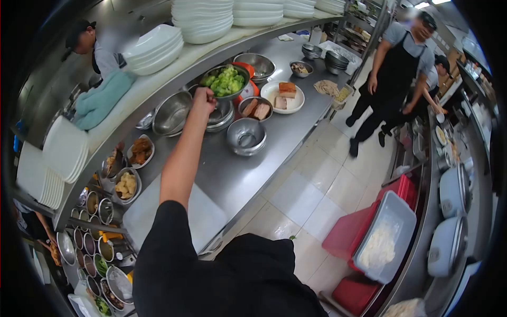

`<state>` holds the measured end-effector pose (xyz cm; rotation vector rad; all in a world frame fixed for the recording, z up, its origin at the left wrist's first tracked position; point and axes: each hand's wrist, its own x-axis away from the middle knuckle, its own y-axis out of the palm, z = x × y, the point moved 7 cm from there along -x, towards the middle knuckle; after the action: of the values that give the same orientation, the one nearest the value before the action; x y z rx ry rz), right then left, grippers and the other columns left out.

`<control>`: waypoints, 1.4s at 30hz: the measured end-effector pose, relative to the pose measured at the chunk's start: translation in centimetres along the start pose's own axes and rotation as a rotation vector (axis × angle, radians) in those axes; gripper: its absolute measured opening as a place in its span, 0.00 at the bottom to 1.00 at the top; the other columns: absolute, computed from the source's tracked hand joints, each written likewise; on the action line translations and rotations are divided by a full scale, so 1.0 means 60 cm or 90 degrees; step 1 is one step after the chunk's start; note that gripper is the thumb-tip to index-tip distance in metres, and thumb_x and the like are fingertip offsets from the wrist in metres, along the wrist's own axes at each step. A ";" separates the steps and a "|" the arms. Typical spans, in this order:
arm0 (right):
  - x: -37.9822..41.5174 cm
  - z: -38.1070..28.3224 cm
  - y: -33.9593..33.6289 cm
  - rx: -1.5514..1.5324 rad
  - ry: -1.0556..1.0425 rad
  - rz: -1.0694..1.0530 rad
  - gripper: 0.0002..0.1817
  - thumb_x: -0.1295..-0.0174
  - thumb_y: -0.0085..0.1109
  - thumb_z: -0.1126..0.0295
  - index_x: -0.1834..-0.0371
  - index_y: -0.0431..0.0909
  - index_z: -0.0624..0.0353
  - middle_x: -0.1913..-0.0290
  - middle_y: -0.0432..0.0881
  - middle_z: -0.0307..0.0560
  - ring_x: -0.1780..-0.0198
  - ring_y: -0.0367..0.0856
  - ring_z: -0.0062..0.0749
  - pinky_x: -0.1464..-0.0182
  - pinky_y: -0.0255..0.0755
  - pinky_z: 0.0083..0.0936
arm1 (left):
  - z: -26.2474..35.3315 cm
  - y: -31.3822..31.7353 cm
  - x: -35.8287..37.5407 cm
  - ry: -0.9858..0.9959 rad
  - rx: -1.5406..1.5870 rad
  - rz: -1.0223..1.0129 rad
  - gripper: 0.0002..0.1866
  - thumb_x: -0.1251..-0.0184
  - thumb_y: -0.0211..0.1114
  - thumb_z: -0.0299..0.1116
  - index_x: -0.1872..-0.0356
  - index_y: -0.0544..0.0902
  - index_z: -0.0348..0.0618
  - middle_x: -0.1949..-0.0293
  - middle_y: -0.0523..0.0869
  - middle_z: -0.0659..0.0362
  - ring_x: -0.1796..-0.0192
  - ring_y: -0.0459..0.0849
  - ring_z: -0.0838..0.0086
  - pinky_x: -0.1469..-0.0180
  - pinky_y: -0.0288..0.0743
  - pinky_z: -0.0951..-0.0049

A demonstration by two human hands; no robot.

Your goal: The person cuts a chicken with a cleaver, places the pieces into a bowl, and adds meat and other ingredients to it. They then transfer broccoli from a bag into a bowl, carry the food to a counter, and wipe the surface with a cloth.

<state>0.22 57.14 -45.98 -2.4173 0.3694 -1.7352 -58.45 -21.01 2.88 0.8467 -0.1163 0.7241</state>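
My left hand point(203, 99) reaches far over the steel counter, its fingers closed at the near rim of a metal bowl point(238, 94) full of chopped green vegetables point(225, 82). Orange-red parts of something show behind and below that bowl. Close under the hand stand stacked steel bowls point(221, 117), with a wide steel pan point(173, 113) to the left. To the right are a bowl of meat pieces point(255, 109), empty nested bowls point(246, 137) and a white plate point(296, 104) with blocks of meat. My right hand is out of view.
White plates point(203, 21) and a teal cloth point(104, 99) sit on the overhead shelf. A white cutting board point(206, 214) lies near me. Seasoning containers point(92, 238) stand lower left. Across the aisle are red bins point(343, 232); a person in a black apron point(396, 66) stands there.
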 end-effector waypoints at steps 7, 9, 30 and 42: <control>0.051 -0.205 0.038 0.143 0.064 -0.043 0.16 0.38 0.49 0.60 0.57 0.77 0.60 0.67 0.79 0.45 0.65 0.78 0.33 0.63 0.73 0.29 | -0.039 0.065 -0.194 0.024 0.017 0.177 0.11 0.55 0.55 0.23 0.89 0.65 0.48 0.89 0.61 0.64 0.86 0.59 0.79 0.82 0.59 0.77; 0.028 -0.308 0.036 0.151 0.041 -0.055 0.15 0.38 0.49 0.61 0.58 0.77 0.61 0.68 0.79 0.44 0.65 0.78 0.32 0.64 0.72 0.28 | -0.052 0.061 -0.228 -0.011 -0.008 0.195 0.08 0.55 0.56 0.23 0.87 0.68 0.47 0.87 0.65 0.64 0.85 0.60 0.80 0.82 0.60 0.79; 0.342 -1.298 0.546 0.180 -0.570 -0.315 0.16 0.41 0.61 0.68 0.51 0.76 0.64 0.60 0.80 0.40 0.60 0.75 0.20 0.57 0.69 0.18 | -0.016 0.036 -0.148 0.080 -0.243 0.232 0.09 0.45 0.65 0.39 0.74 0.74 0.48 0.84 0.71 0.63 0.83 0.70 0.76 0.81 0.65 0.75; 0.610 -1.552 0.954 0.290 -0.769 -0.485 0.31 0.43 0.59 0.57 0.43 0.66 0.68 0.66 0.80 0.48 0.70 0.79 0.27 0.72 0.73 0.21 | 0.084 -0.517 0.185 0.312 -0.030 0.676 0.24 0.42 0.61 0.41 0.46 0.67 0.45 0.68 0.79 0.55 0.66 0.78 0.62 0.67 0.74 0.58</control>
<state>-83.32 -5.57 2.77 -2.7814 -1.0333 -0.0926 -29.69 -32.36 -9.52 0.4923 -0.1399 1.8953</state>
